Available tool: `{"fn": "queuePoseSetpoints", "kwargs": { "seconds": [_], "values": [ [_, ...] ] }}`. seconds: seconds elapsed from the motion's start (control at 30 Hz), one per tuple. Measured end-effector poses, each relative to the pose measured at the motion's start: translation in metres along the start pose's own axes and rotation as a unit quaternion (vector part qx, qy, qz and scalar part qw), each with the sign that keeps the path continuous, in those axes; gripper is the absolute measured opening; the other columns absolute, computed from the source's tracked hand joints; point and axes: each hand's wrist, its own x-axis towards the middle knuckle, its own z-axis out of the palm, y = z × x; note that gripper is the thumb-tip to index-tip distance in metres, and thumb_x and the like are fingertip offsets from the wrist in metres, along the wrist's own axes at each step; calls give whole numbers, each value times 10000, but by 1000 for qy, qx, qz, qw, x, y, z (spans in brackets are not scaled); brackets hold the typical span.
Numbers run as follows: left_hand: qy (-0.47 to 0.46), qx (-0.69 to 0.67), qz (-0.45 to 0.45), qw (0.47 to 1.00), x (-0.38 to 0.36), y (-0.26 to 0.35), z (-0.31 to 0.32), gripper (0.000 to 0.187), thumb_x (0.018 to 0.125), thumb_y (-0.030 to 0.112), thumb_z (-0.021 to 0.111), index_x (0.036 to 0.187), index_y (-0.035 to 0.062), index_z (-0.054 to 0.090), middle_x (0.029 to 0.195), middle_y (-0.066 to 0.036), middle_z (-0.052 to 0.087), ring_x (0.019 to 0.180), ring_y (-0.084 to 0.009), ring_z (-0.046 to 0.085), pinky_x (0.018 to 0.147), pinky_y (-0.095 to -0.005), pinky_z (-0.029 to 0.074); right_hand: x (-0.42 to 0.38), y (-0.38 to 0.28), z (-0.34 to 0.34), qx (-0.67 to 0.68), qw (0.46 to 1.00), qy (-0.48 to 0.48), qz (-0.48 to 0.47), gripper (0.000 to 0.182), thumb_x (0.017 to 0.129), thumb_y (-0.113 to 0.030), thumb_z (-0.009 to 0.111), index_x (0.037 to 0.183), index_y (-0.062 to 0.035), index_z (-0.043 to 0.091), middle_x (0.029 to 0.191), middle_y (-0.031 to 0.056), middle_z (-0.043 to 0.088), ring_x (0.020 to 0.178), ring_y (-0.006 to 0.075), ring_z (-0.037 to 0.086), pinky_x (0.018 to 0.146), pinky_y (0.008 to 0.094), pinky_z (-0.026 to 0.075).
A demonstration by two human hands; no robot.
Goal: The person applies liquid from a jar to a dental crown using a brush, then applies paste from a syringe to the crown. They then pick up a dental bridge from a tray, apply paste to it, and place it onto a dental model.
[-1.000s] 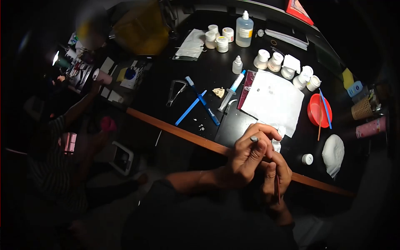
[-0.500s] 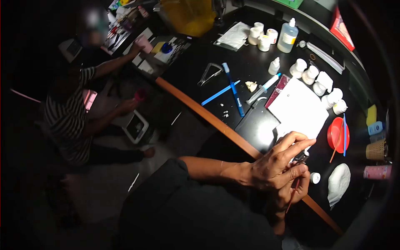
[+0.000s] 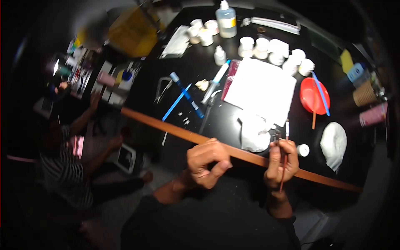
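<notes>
My left hand (image 3: pixel 208 162) is closed over the table's wooden edge, fingers curled and thumb against them; anything inside it is hidden. Between the thumb and fingers of my right hand (image 3: pixel 282 164) is a thin brush (image 3: pixel 285 166) with a reddish-brown handle, its tip upward. A small dark object (image 3: pixel 274 135), blurred, sits at the same fingertips. Just left of it lies a crumpled white tissue (image 3: pixel 254 135), below white paper sheets (image 3: pixel 264 89). A small white-capped jar (image 3: pixel 303 150) stands right of my right hand.
White jars (image 3: pixel 261 48) and a clear bottle (image 3: pixel 227 23) stand at the back. A red bowl (image 3: pixel 310 98) and a white cloth (image 3: pixel 334 143) are on the right. Blue tools (image 3: pixel 187 96) lie left. Another person (image 3: pixel 62 166) in a striped shirt is at far left.
My hands were together; now my left hand has come away to the left and closed. The right hand keeps the brush. The head view has shifted, and the tissue shows more fully.
</notes>
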Motion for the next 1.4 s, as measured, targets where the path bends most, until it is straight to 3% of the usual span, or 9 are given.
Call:
{"fn": "queuePoseSetpoints", "kwargs": {
  "seconds": [0.1,0.2,0.3,0.53,1.0,1.1,1.13,1.3,1.4],
  "values": [
    [40,-12,-6,999,-2,-6,4,253,952,21,633,708,28,564,655,-54,577,561,-147,504,545,-302,373,2,2,-1,-22,999,11,-27,123,958,59,647,1077,46,673,904,147,676,808,218,682,735,308,536],
    [75,-7,-9,997,-11,-10,-4,250,865,-52,660,663,30,539,620,-51,539,535,-171,488,542,-322,363,4,1,1,-25,999,-6,-23,135,945,65,671,1078,44,681,897,155,682,788,222,682,722,305,533],
    [90,-14,-11,996,-9,-7,-4,267,873,-42,664,664,46,523,620,-31,525,540,-137,452,544,-305,339,4,-1,-2,-30,999,-13,-29,137,944,36,710,1080,36,692,892,144,682,743,197,670,670,302,518],
    [70,-6,-15,997,-6,-1,1,266,909,-18,659,686,54,533,634,-29,544,551,-117,469,549,-291,352,-1,0,-6,-41,999,-24,-24,109,977,35,683,1085,43,669,894,111,664,753,127,628,654,258,488],
    [46,-4,-13,999,-3,-2,4,257,941,15,680,720,58,556,650,-33,568,562,-113,496,545,-278,366,1,0,-7,-38,999,-16,-33,140,955,16,720,1093,23,695,832,102,642,623,134,587,552,293,446],
    [88,60,71,992,15,5,-5,203,943,56,722,789,63,590,698,-26,586,606,-116,522,553,-278,376,1,0,-6,-42,999,-16,-22,143,955,16,722,1095,26,695,833,102,645,628,127,589,553,289,447],
    [89,112,116,983,27,16,-20,198,975,159,713,886,48,575,778,-62,602,701,-160,544,621,-292,395,1,0,-6,-46,999,-18,-16,143,955,15,722,1095,27,694,834,102,647,630,124,589,553,287,448],
    [96,192,329,920,85,113,-69,265,968,232,714,1006,42,533,906,-81,576,809,-186,529,692,-313,405,1,0,-4,-61,997,-29,-35,128,955,14,726,1079,31,700,847,105,657,656,121,601,578,273,459],
    [83,207,387,895,103,149,-79,334,963,276,714,1078,39,508,983,-92,561,874,-202,521,734,-327,411,3,-2,-1,-75,996,-28,-42,124,948,29,724,1070,35,700,854,111,662,695,146,621,618,274,477]
  ]
}}
